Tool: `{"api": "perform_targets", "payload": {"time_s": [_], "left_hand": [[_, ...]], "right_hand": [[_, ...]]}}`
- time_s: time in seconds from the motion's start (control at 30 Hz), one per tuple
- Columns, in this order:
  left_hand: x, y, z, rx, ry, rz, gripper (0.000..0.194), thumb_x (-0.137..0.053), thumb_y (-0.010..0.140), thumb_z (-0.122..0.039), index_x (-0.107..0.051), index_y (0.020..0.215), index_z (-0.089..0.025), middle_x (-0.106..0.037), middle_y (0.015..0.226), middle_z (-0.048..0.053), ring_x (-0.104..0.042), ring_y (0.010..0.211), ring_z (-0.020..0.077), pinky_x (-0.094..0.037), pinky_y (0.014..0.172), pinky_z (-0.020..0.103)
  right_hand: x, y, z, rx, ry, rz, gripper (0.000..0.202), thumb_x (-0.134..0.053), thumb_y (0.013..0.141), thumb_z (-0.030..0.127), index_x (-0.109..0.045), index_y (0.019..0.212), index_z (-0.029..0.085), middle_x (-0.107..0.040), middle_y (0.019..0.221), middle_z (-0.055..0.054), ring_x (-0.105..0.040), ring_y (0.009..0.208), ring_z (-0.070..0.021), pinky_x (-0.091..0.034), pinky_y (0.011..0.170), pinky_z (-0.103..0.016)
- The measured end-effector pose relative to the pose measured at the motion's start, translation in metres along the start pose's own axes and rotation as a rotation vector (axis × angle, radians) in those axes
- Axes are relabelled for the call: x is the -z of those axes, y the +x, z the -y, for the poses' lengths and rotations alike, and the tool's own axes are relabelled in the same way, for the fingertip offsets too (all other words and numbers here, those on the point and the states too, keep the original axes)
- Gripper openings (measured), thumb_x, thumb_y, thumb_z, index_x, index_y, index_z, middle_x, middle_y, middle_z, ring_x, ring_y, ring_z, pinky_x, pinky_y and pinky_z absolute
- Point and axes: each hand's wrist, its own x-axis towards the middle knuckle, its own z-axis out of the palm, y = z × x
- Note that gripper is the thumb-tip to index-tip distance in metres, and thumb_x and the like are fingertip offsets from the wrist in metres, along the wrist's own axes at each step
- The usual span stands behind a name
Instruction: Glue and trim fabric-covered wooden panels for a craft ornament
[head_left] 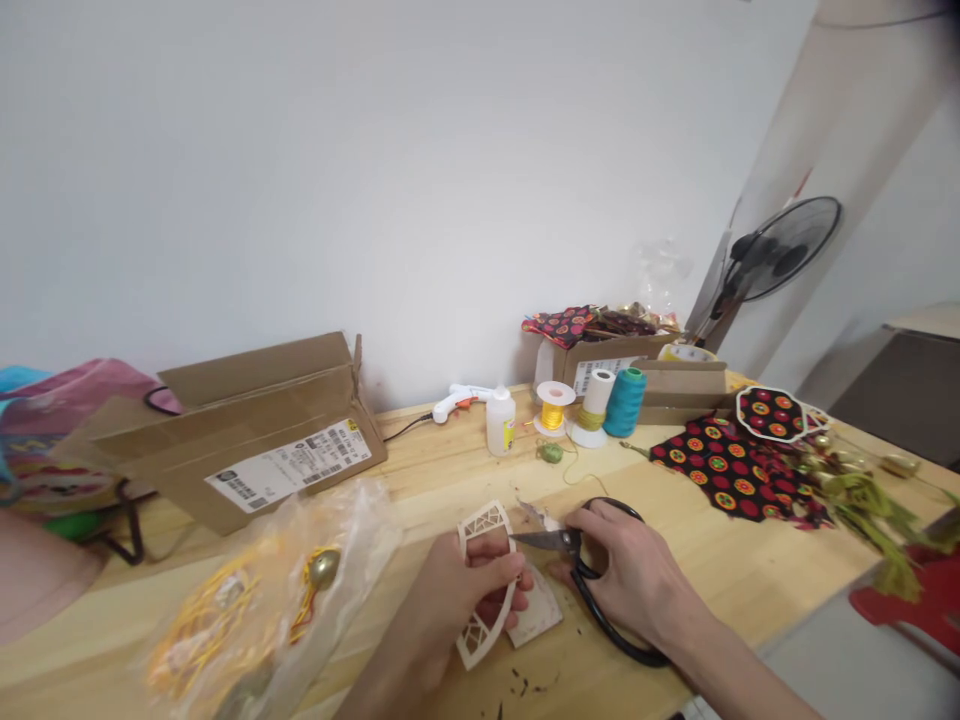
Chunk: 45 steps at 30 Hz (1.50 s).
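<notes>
My left hand (472, 585) is closed around a pale cut-out frame (480, 640) with a lattice pattern at its two ends. In my right hand (626, 560) is a pair of scissors (611, 625) with black handles, and the dark blade tips point left and touch or nearly touch the frame's upper right edge. Beneath both hands, a pale flat block (538, 610) lies on the wooden table (427, 480). Small dark scraps are scattered in front of it. My left fingers partly hide the frame's middle.
Behind my hands stand a glue bottle (500, 422), a glue gun (461, 400), a yellow spool (553, 408) and a teal thread cone (625, 402). Patterned fabric (720, 470) lies right. An open cardboard box (277, 440) and a plastic bag (277, 590) occupy the left.
</notes>
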Motion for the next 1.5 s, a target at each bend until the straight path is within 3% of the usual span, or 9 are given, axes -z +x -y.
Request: {"api": "perform_targets", "payload": {"time_s": [0.17, 0.37, 0.67, 0.93, 1.2, 1.4, 1.5], "left_hand": [[-0.002, -0.001, -0.002, 0.015, 0.001, -0.012, 0.016, -0.069, 0.061, -0.023, -0.059, 0.063, -0.010, -0.063, 0.054, 0.002, -0.053, 0.045, 0.0079, -0.042, 0.043, 0.018], [-0.003, -0.001, -0.003, 0.005, -0.041, -0.052, 0.014, -0.068, 0.062, -0.020, -0.059, 0.066, -0.010, -0.062, 0.052, 0.000, -0.053, 0.045, 0.0074, -0.043, 0.044, 0.018], [-0.002, 0.004, 0.001, 0.010, 0.010, -0.016, 0.022, -0.072, 0.056, -0.027, -0.060, 0.060, -0.008, -0.063, 0.053, 0.003, -0.053, 0.043, 0.0082, -0.043, 0.042, 0.019], [0.000, 0.002, -0.001, 0.011, -0.028, -0.029, 0.022, -0.073, 0.055, -0.023, -0.058, 0.067, -0.010, -0.064, 0.055, 0.001, -0.054, 0.047, 0.0079, -0.044, 0.044, 0.018], [-0.002, -0.001, 0.002, 0.119, 0.032, 0.062, 0.021, -0.072, 0.055, -0.020, -0.055, 0.062, -0.010, -0.065, 0.052, 0.002, -0.054, 0.040, 0.0083, -0.044, 0.040, 0.019], [0.000, 0.001, 0.001, 0.097, -0.031, 0.057, 0.019, -0.072, 0.058, -0.020, -0.057, 0.064, -0.010, -0.065, 0.054, 0.002, -0.056, 0.044, 0.0075, -0.046, 0.044, 0.018], [0.000, 0.000, 0.001, 0.122, -0.018, 0.084, 0.018, -0.071, 0.058, -0.020, -0.058, 0.065, -0.010, -0.065, 0.055, 0.002, -0.055, 0.043, 0.0073, -0.045, 0.043, 0.018]], "right_hand": [[-0.001, 0.000, 0.000, -0.032, -0.025, -0.010, 0.017, -0.061, 0.066, 0.035, -0.059, 0.080, 0.025, -0.055, 0.076, 0.000, -0.053, 0.068, -0.0163, -0.037, 0.056, -0.024], [0.000, 0.000, 0.001, 0.036, -0.010, 0.021, 0.017, -0.061, 0.067, 0.036, -0.059, 0.080, 0.025, -0.054, 0.074, 0.000, -0.053, 0.070, -0.0162, -0.037, 0.058, -0.025], [0.000, 0.000, 0.000, -0.063, -0.067, -0.012, 0.019, -0.060, 0.067, 0.036, -0.059, 0.083, 0.025, -0.055, 0.077, -0.001, -0.054, 0.070, -0.0168, -0.037, 0.057, -0.025], [-0.001, -0.001, 0.002, 0.046, -0.052, 0.005, 0.017, -0.057, 0.069, 0.035, -0.059, 0.081, 0.024, -0.054, 0.073, -0.001, -0.052, 0.068, -0.0157, -0.035, 0.056, -0.024], [-0.001, 0.009, -0.012, -0.145, -0.101, -0.080, 0.021, -0.054, 0.069, 0.037, -0.060, 0.086, 0.025, -0.059, 0.078, -0.001, -0.057, 0.072, -0.0193, -0.038, 0.057, -0.027], [0.001, 0.002, -0.007, 0.032, 0.033, -0.021, 0.020, -0.061, 0.066, 0.035, -0.058, 0.082, 0.024, -0.056, 0.074, 0.000, -0.053, 0.068, -0.0159, -0.038, 0.057, -0.024], [0.001, 0.002, -0.005, 0.019, 0.001, 0.010, 0.018, -0.060, 0.067, 0.037, -0.059, 0.079, 0.024, -0.056, 0.073, -0.001, -0.053, 0.066, -0.0159, -0.037, 0.056, -0.025]]}}
